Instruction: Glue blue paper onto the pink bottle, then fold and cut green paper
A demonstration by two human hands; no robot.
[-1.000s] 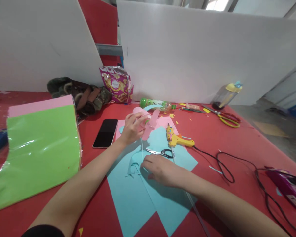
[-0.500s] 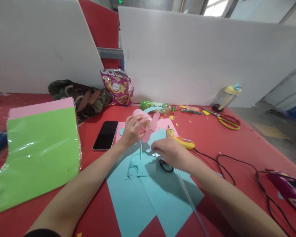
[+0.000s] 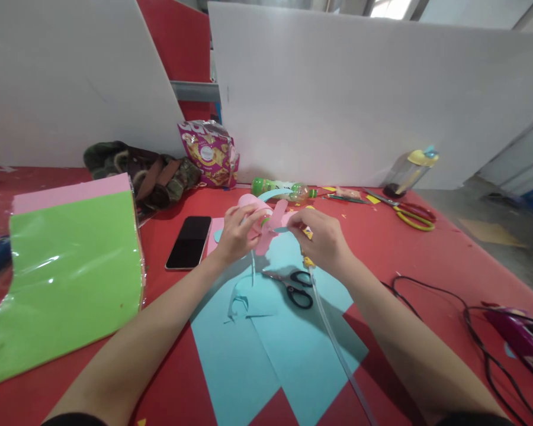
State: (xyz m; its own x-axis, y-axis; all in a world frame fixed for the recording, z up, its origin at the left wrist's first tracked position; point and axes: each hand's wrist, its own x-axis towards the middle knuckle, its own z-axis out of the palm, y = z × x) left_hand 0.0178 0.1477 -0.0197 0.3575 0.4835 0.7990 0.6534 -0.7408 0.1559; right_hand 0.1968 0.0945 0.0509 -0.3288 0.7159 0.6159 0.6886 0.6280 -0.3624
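Observation:
My left hand (image 3: 240,234) is closed round a pink paper craft (image 3: 276,218) with strip-like blades and a green spot at its middle. A curved light-blue strip (image 3: 273,193) rises from its top. My right hand (image 3: 317,234) pinches a small light-blue paper piece (image 3: 281,229) against the craft's right side. Below my right hand lie black-handled scissors (image 3: 293,287), partly spread, on light-blue sheets (image 3: 249,361). A yellow glue gun (image 3: 308,261) is mostly hidden behind the right hand, with a long translucent stick (image 3: 333,334) trailing toward me.
A phone (image 3: 189,242) and a green sheet pack (image 3: 77,284) lie to the left. Behind are a snack bag (image 3: 211,155), a camouflage bag (image 3: 155,174) and a green-labelled bottle (image 3: 275,187). Red-and-yellow scissors (image 3: 413,216), a yellow-lidded bottle (image 3: 411,171) and a black cord (image 3: 466,310) are right.
My right hand has moved up and away from the scissors to the pink craft, bringing the light-blue piece. Both scissor handles now show, while the glue gun's yellow handle is covered. The left hand stays.

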